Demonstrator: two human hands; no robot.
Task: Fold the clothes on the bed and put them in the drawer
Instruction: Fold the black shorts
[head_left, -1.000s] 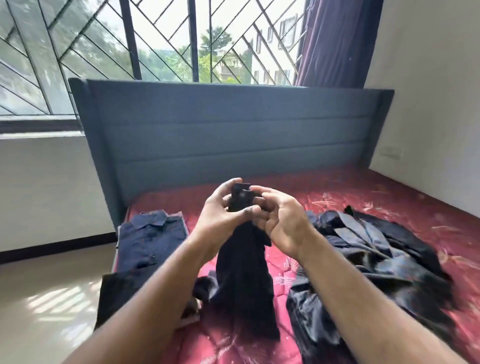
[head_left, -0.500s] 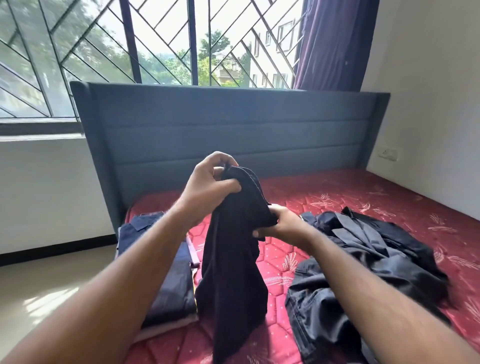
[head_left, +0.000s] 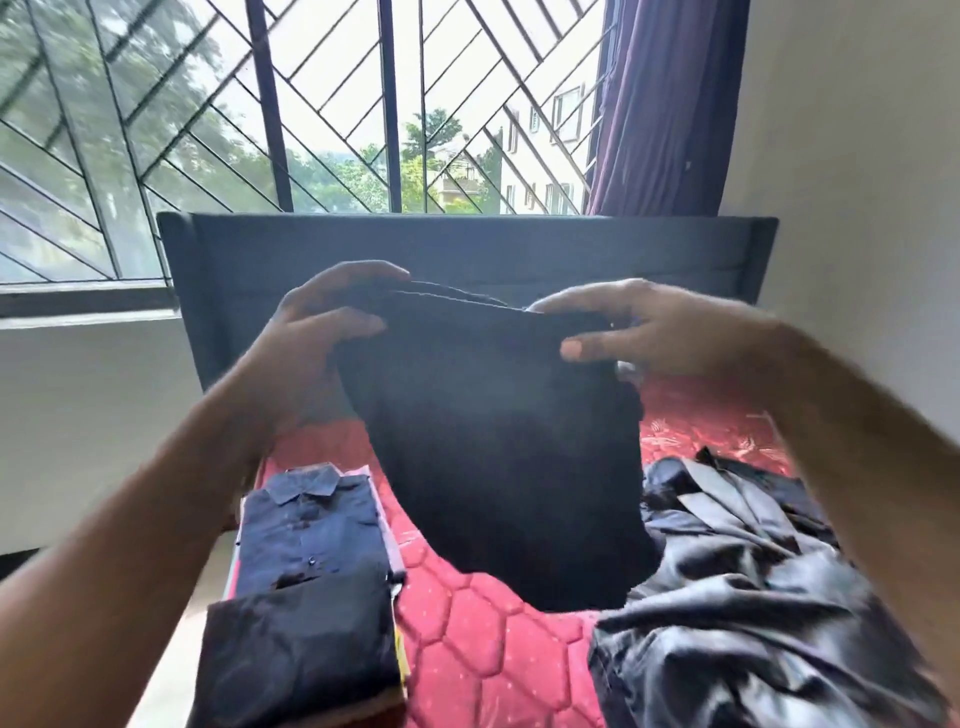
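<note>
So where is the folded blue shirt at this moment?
The folded blue shirt lies at the left edge of the bed in the head view, behind a folded dark garment, left of the held black cloth.

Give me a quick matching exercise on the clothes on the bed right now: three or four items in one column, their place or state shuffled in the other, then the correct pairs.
Items
1. black garment
2. navy collared shirt
3. grey clothes pile
4. folded dark garment

States
A. unfolded heap on the right of the red mattress
B. held up at its top edge by left hand and right hand
C. folded, nearest the camera on the left
D. folded, collar towards the headboard

Pairs: 1-B, 2-D, 3-A, 4-C
</note>
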